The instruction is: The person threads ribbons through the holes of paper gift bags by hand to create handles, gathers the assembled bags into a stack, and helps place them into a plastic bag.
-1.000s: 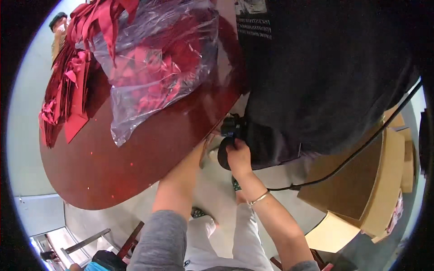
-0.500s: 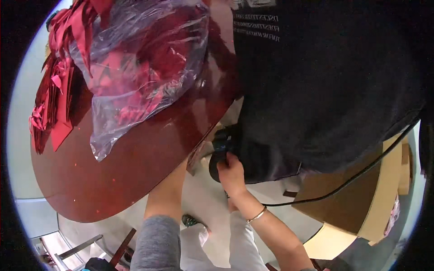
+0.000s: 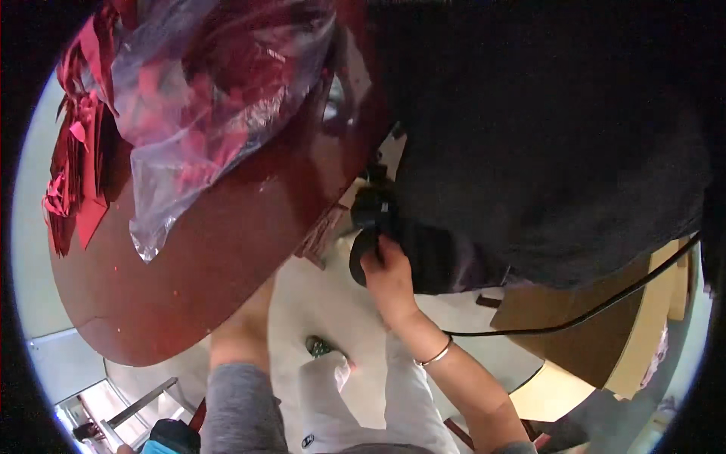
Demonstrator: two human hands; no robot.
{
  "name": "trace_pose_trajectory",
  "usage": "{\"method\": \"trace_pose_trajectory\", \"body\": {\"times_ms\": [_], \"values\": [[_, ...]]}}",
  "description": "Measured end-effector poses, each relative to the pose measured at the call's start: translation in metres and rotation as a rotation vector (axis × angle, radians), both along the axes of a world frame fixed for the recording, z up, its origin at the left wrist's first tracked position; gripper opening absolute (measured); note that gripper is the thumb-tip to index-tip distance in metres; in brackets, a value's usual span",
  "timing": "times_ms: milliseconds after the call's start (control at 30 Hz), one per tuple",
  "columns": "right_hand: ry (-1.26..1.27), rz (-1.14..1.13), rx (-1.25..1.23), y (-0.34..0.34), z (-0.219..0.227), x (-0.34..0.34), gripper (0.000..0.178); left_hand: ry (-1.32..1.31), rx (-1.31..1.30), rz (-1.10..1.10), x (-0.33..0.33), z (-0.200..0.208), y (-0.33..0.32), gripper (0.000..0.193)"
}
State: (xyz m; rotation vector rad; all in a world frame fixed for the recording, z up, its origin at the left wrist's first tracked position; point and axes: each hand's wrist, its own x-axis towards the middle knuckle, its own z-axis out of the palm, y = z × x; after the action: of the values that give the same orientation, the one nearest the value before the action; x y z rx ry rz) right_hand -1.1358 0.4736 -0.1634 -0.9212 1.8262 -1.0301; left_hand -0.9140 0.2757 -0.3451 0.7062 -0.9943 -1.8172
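My right hand (image 3: 389, 276) is closed, thumb and fingers pressed together on a narrow dark piece at the edge of a black object (image 3: 373, 210). Its kind is hard to tell against the black clothing behind it. My left forearm (image 3: 240, 333) reaches under the near edge of the dark red table (image 3: 219, 265), and the table hides that hand. A clear plastic bag (image 3: 174, 181) with red pieces inside lies on the tabletop. Stacks of folded red paper or cloth items with ribbons (image 3: 91, 181) stand at its left edge.
A person in black clothing (image 3: 544, 151) stands very close, filling the upper right. A black cable (image 3: 560, 328) runs from beside my right wrist to the right. An opened cardboard box (image 3: 563, 390) is at the lower right. A metal-framed piece (image 3: 144, 408) stands at the lower left.
My left forearm has shifted left along the table edge. My right hand stays closed in nearly the same place. The person in black fills more of the top, and the view has shifted slightly.
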Motion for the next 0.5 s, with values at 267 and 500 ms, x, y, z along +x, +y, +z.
{"method": "trace_pose_trajectory", "body": {"times_ms": [267, 500], "values": [[-0.029, 0.047, -0.046, 0.015, 0.048, 0.018, 0.035, 0.251, 0.200, 0.033, 0.072, -0.008, 0.069, 0.049], [-0.138, 0.112, -0.120, 0.026, 0.091, 0.017, 0.027, 0.474, 0.337, 0.095, 0.148, 0.027, 0.129, 0.050]]}}
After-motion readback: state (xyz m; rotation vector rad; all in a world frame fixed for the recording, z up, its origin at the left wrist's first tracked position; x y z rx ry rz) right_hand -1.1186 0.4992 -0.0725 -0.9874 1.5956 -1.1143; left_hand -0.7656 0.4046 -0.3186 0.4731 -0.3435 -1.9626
